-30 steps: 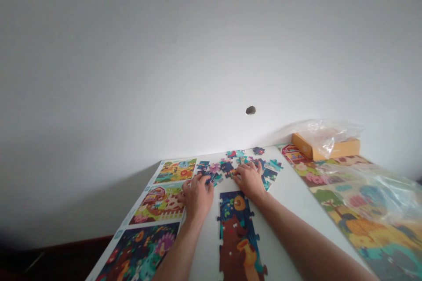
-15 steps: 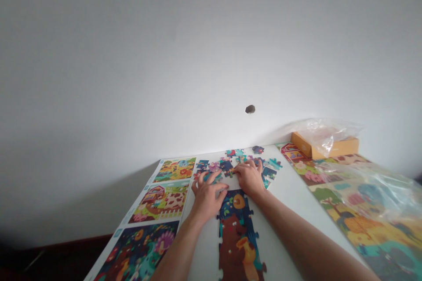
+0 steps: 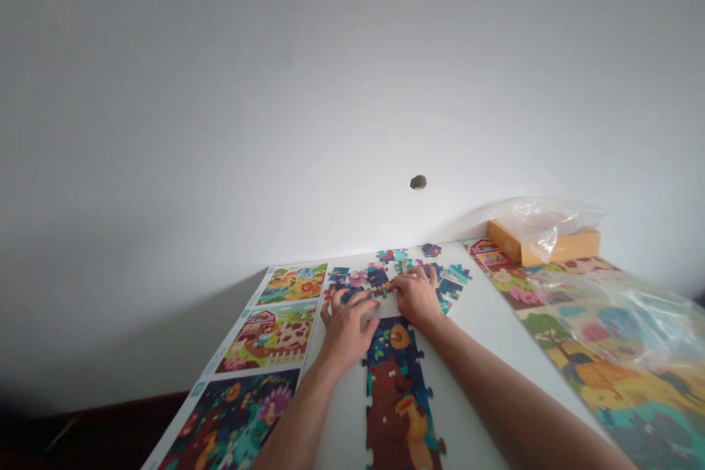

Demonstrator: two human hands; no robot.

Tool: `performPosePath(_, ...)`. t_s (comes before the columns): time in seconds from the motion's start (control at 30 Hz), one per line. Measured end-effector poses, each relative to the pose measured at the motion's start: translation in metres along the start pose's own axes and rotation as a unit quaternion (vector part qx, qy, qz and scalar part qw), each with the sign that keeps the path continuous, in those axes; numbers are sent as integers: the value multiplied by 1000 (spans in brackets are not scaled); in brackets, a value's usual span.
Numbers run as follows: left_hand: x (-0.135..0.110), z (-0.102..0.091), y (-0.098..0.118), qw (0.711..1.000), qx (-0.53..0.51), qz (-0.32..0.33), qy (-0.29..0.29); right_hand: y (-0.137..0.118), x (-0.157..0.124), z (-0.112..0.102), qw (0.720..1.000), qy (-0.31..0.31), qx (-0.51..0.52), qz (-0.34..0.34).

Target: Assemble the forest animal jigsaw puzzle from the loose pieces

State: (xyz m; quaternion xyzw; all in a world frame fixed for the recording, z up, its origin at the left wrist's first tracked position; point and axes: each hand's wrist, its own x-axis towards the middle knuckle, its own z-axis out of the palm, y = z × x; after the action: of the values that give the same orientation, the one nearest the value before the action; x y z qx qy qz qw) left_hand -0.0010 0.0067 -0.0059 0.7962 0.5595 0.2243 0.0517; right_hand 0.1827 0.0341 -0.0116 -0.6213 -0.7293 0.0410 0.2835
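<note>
My left hand (image 3: 346,332) is open, fingers spread over loose jigsaw pieces at the left of the pile. Under its fingertips lies a dark blue piece, partly covered. My right hand (image 3: 419,301) is curled, its fingertips closed at the edge of a dark jigsaw piece (image 3: 378,277) in the middle of the pile; the thumb is mostly hidden. Below both hands runs a joined strip of puzzle (image 3: 388,404) with a brown bear and a honey jar. More loose pieces, such as a teal one (image 3: 460,274), lie to the right of the right hand.
A sheet of printed pictures (image 3: 286,334) lies along the left side of the white table (image 3: 468,382). On the right, clear plastic (image 3: 617,308) covers part of a colourful puzzle picture (image 3: 595,374). An orange box (image 3: 573,247) stands behind it, against the wall (image 3: 330,125).
My left fingers have shifted slightly over the pieces and bent a little more; the pieces under them look darker now. My right hand has barely moved.
</note>
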Motion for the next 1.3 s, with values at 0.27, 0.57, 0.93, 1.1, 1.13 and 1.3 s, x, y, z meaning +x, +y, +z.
performPosePath(0.27,-1,2,-2,1000,-2,21,-6,-3,0,-1,1000,-2,-11,-25)
performPosePath(0.57,-1,1,-1,1000,-6,27,-5,-4,-1,-2,1000,-3,-15,-26)
performPosePath(0.93,-3,1,1,999,-17,34,3,-6,-1,-2,999,-15,-25,-25)
performPosePath(1.1,0,6,-5,999,-22,13,30,-6,-1,-1,999,2,28,-22)
performPosePath(1.13,1,8,-6,999,-29,5,31,-6,0,0,999,2,40,-31)
performPosePath(1.3,5,10,-11,998,-53,-16,39,-3,0,7,991,-5,98,-95)
